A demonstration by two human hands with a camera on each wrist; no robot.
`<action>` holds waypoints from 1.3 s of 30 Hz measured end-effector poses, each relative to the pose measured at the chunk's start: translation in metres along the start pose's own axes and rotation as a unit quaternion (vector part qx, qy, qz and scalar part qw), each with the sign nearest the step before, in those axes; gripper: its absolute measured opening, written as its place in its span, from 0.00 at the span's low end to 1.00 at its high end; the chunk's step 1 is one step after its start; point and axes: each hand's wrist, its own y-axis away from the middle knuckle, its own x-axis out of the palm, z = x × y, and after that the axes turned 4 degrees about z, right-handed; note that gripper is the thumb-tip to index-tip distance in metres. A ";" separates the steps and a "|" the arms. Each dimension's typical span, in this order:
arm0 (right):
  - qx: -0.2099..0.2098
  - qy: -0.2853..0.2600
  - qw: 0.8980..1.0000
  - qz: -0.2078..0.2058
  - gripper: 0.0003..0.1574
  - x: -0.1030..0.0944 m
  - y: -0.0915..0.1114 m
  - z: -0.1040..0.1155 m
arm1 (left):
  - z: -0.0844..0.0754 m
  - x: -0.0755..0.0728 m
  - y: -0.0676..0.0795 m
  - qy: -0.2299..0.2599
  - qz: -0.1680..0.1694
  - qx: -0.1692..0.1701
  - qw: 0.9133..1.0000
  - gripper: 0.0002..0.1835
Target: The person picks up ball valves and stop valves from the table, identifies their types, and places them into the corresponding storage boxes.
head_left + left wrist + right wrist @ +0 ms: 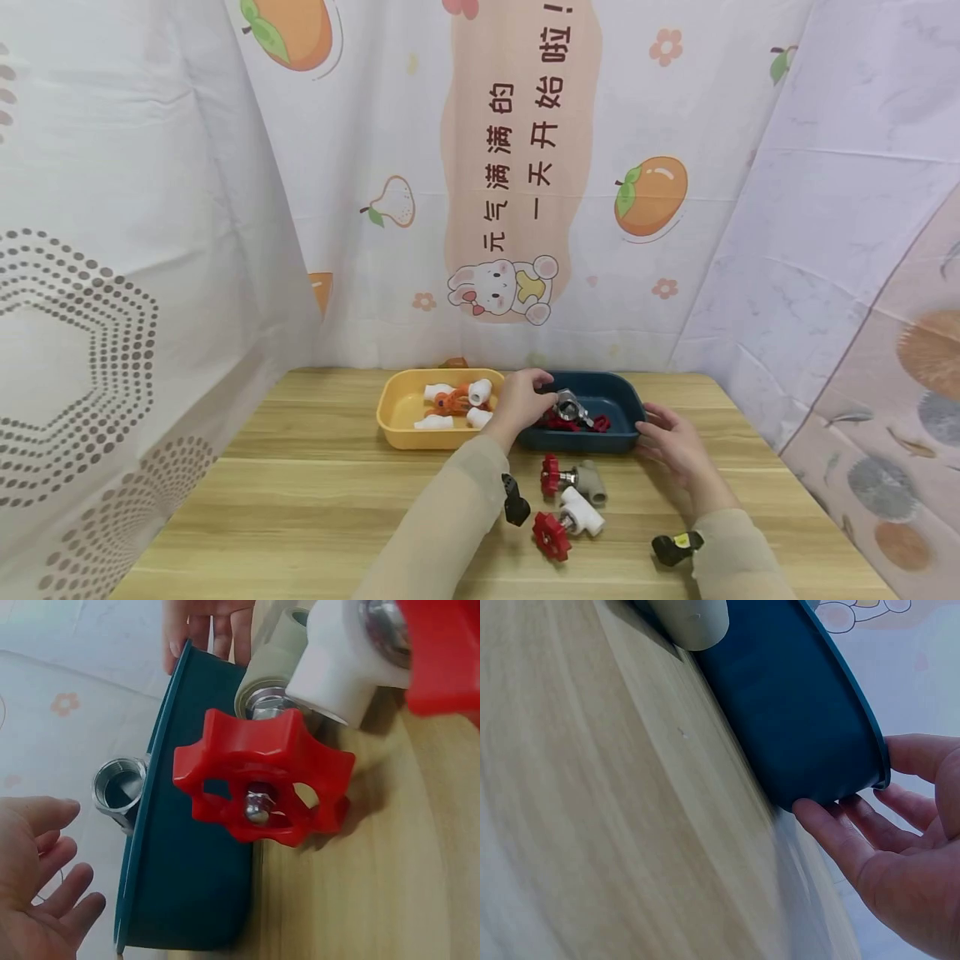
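My left hand [522, 397] reaches over the blue tray's left end, fingers loosely bent and nothing held. In the left wrist view, its fingertips stand apart from a threaded metal fitting [120, 787] that shows above the tray's rim. My right hand [911, 855] grips the right end of the blue tray [802, 705], one digit at the rim and others against the end wall. Red valve handles [602, 423] lie in the tray around the metal fitting. In front of it lie a grey valve with a red handwheel [551, 475] and a white valve with a red handwheel [551, 536].
A yellow tray [405, 439] stands just left of the blue one, holding white pipe fittings [435, 423] and an orange object [450, 402]. A printed curtain [420, 250] hangs behind the wooden table [315, 500], with more cloth at both sides.
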 end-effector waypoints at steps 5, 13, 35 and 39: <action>0.006 0.002 1.000 0.004 0.42 -0.002 0.000 0.001 | 0.001 -0.001 0.003 0.003 0.003 -0.001 1.000 0.14; 0.003 0.004 1.000 0.005 0.40 -0.001 0.001 0.003 | 0.003 -0.005 0.004 0.010 0.010 -0.004 1.000 0.15; -0.002 -0.002 1.000 0.008 0.41 -0.001 0.000 0.001 | -0.006 -0.024 0.012 0.051 0.015 -0.002 0.999 0.15; -0.001 0.001 1.000 0.007 0.41 -0.001 0.000 0.001 | -0.006 -0.030 0.015 0.075 0.018 -0.012 0.997 0.15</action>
